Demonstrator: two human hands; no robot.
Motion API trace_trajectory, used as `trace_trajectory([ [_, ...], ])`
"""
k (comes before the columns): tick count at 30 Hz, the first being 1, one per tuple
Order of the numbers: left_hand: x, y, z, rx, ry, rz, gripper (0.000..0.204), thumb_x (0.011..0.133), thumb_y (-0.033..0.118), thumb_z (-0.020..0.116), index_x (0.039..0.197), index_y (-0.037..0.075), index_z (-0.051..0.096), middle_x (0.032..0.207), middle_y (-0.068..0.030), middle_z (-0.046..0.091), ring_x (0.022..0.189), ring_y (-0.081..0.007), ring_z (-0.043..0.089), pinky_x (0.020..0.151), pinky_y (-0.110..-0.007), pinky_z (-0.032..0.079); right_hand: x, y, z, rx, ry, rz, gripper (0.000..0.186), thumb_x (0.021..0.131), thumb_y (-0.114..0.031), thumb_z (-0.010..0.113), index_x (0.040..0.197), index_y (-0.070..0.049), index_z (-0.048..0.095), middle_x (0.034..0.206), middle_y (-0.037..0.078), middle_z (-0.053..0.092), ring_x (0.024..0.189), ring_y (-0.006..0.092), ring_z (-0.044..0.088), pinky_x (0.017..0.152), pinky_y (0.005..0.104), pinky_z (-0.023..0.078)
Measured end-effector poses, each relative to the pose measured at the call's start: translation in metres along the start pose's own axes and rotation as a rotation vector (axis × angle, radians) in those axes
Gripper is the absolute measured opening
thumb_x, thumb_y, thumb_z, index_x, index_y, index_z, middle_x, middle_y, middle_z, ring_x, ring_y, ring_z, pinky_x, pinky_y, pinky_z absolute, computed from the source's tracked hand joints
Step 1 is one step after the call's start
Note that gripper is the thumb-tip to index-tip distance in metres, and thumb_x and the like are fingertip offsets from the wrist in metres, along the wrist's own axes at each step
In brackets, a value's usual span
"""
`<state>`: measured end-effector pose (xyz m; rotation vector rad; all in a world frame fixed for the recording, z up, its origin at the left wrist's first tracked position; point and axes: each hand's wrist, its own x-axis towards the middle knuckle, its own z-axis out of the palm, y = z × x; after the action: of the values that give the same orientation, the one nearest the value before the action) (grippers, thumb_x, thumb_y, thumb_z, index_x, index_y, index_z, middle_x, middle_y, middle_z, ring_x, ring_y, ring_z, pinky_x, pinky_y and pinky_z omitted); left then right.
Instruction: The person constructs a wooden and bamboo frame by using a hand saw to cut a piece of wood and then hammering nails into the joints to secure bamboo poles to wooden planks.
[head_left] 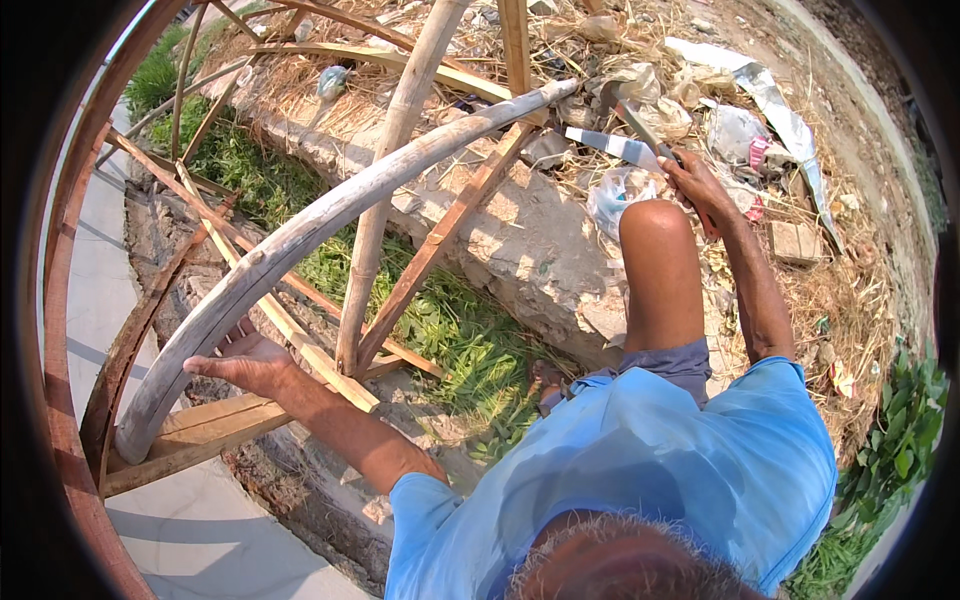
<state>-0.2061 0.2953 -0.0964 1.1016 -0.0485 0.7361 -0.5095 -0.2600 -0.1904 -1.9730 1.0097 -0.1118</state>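
Note:
A curved, weathered grey wooden pole (330,215) slants from the lower left up to the top middle. My left hand (245,362) cups its lower part, palm up. The thumb lies along the near edge and the fingertips are partly hidden behind the wood. Out to the right, my right hand (695,185) grips a hand tool (638,125) with a long, narrow shaft or blade. Its far end is dark and hooked, near the pole's upper tip; its exact kind cannot be made out. My bent knee (662,240) is beside the right hand.
Sawn timber (440,245) and a bamboo post (375,235) form a frame beside the pole. A rough concrete ledge (520,255) runs below, with green plants (460,345) along it. Plastic bags (615,200), a silvery strip (775,100), dry straw and a brick (797,243) litter the right.

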Motion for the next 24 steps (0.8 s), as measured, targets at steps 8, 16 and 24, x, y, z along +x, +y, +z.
trace_trajectory([
  [8,-0.019,-0.04,0.051,0.043,0.061,-0.058,0.083,0.088,0.063,0.064,0.124,-0.011,0.051,0.115,-0.025,0.062,0.111,-0.035,0.065,0.099,-0.05,0.057,0.162,0.075,0.112,0.42,-0.203,0.3,0.027,0.103,-0.032,0.053,0.103,-0.005,0.054,0.067,0.002,0.053,0.047,0.0117,0.051,0.038,0.0274,0.042],
  [16,-0.008,-0.051,0.052,-0.008,0.079,-0.032,0.066,0.094,0.05,0.052,0.113,-0.013,0.054,0.111,-0.0275,0.062,0.104,-0.0368,0.066,0.099,-0.051,0.054,0.214,0.042,0.157,0.404,-0.257,0.069,0.029,0.102,-0.036,0.054,0.106,-0.007,0.052,0.066,0.0,0.051,0.047,0.0098,0.051,0.039,0.0275,0.044],
  [24,-0.001,-0.057,0.059,0.086,0.133,0.016,0.076,0.089,0.056,0.054,0.117,-0.015,0.054,0.112,-0.0273,0.062,0.109,-0.037,0.063,0.103,-0.052,0.048,0.238,0.026,0.129,0.286,-0.307,0.02,0.033,0.101,-0.033,0.056,0.113,-0.003,0.056,0.064,0.002,0.05,0.046,0.0122,0.049,0.041,0.0321,0.04],
])
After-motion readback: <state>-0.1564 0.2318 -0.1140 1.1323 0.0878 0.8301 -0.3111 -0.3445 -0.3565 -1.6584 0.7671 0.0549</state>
